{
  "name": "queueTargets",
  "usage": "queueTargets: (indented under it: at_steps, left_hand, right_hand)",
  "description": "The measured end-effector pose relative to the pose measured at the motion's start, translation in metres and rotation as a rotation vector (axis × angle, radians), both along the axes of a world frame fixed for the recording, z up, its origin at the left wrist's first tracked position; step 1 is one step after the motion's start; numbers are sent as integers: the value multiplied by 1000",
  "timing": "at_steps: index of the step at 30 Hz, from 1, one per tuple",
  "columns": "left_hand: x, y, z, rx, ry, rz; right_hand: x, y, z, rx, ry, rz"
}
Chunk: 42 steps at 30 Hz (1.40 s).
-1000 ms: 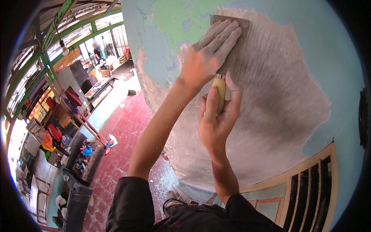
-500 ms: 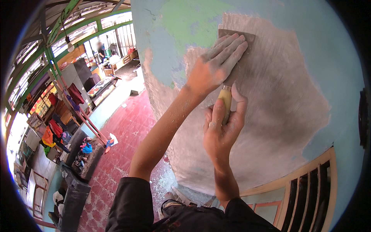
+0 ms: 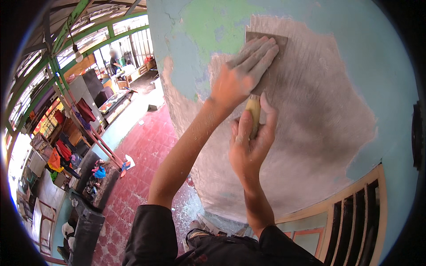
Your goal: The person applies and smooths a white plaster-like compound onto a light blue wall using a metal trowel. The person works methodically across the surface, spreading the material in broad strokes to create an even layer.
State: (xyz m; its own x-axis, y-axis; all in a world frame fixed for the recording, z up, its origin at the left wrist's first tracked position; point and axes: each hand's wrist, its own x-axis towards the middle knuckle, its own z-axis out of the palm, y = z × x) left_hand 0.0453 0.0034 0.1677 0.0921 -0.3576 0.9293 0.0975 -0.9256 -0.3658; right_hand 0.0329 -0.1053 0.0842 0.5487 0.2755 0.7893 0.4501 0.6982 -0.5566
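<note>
Scraping is well advanced: left hand (image 3: 239,80) presses flat on the wide metal scraper blade (image 3: 270,48), right hand (image 3: 248,142) grips its yellow handle (image 3: 254,111), bare grey plaster (image 3: 319,119) surrounds both, blue-green paint (image 3: 199,35) remains beyond the left hand.

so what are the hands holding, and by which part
A scraper: the right hand grips its yellow handle, and the left hand presses flat on the blade against the wall.
</note>
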Motion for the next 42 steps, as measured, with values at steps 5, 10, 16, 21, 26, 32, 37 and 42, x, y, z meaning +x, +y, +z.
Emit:
queueTargets:
  at_steps: [5,10,16,21,26,32,37,42]
  left_hand:
    - [1,6,22,3,-3,19]
    - [4,3,2,-2,-19,29]
    - [2,2,6,-11,20,40]
    - [5,1,11,-1,-32,-7]
    - [7,1,2,-7,-11,-2]
    - [4,6,18,1,-1,29]
    - [7,0,8,11,-7,12]
    - [5,2,25,1,-26,10]
  right_hand:
    - [6,13,18,28,-66,-46]
    - [-8,-8,10,4,127,91]
    - [-1,-1,12,-25,58,16]
    - [3,0,10,34,-15,-22]
    - [4,8,3,24,42,-9]
    - [4,7,26,-14,25,15]
    - [6,2,7,74,9,9]
    - [7,7,20,31,-1,0]
